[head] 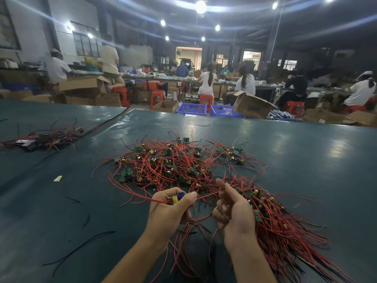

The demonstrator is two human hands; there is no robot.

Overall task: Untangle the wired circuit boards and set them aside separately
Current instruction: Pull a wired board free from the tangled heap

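1. A dark teal counter (306,160) fills the lower half of the view. Beyond its far edge, people sit on red stools at long benches among cardboard boxes (253,105) and two blue baskets (191,108).
2. A tangled heap of wired circuit boards (175,164) lies in the middle of the counter, its small green boards mixed with looping red wires.
3. A second bundle (281,231) lies just right of the heap, beside the right forearm. Its red wires fan toward the near right corner.
4. A smaller pile (44,137) of red and dark wires sits well apart at the far left.
5. The left hand (171,207) is at the heap's near edge, with its fingers curled round one circuit board (177,198) that carries yellow and blue parts.
6. The right hand (232,209) is just beside the left, palm turned inward. Its thumb and forefinger pinch a red wire (208,194), and its other fingers are loosely curled.
7. That red wire runs taut from the board in the left hand across to the right hand.
8. Loose black wires (81,246) lie on the counter near the left forearm.
9. A small pale scrap (58,178) lies left of the heap.
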